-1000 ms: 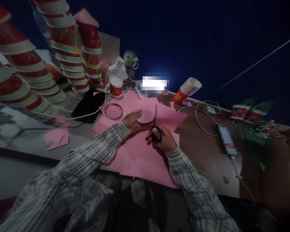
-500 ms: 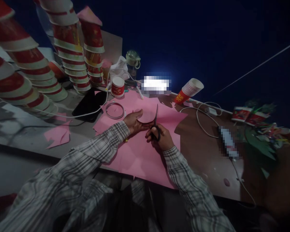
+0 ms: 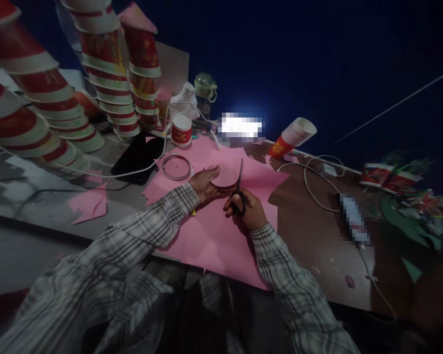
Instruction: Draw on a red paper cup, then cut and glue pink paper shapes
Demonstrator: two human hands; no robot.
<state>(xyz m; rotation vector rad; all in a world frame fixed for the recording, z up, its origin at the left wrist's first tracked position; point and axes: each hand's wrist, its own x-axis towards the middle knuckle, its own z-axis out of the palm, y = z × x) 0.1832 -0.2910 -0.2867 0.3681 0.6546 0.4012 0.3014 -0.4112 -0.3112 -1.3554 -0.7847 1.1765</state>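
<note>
My left hand [image 3: 206,184] pinches a piece of pink paper [image 3: 225,173] with a rounded lower edge, thumb on top and fingers beneath. In my right hand [image 3: 251,211] is a pair of dark scissors [image 3: 239,189], its blades pointing away from me along the right side of that piece. Fingers and thumb are wrapped round the handles. Below both hands, large pink sheets [image 3: 221,246] cover the middle of the table. A thin grey ring [image 3: 176,167] lies on the pink paper left of my left hand.
Tall stacks of red-and-white paper cups [image 3: 110,73] stand at the left, near a dark tablet-like slab [image 3: 138,157]. A single cup [image 3: 181,131] and a lidded bottle [image 3: 205,93] are behind. At the right are tilted cups [image 3: 294,137], a white cable [image 3: 308,187] and pink scraps [image 3: 90,202] lie left.
The view has shifted slightly, so objects at the right appear a little farther right. Both hands keep their hold on the paper and scissors, nearly unmoved.
</note>
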